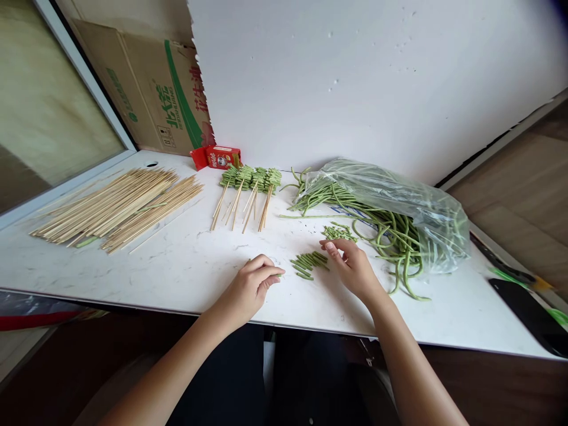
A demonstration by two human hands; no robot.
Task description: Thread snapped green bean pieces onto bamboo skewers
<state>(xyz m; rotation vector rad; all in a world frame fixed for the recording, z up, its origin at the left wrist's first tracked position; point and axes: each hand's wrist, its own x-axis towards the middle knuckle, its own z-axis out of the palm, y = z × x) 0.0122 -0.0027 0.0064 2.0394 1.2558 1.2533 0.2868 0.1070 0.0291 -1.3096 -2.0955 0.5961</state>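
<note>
My left hand (pixel 257 284) is near the table's front edge with its fingers closed round green bean pieces, whose ends peek out at the fingertips. To its right lies a small row of cut bean pieces (pixel 310 261). My right hand (pixel 350 263) hovers just right of that row, thumb and forefinger close together; whether anything is between them is too small to tell. Right behind its fingertips is a little heap of short bean ends (pixel 339 232). Skewered bean bundles (pixel 251 179) stand in a row farther back, their sticks pointing toward me.
Bare wooden skewers (pixel 115 207) lie in a wide pile at the left. A clear plastic bag (pixel 390 195) of long beans (pixel 399 236) spreads at the right. A red box (pixel 224 157) sits by the wall, and a black phone (pixel 528 313) at the right edge.
</note>
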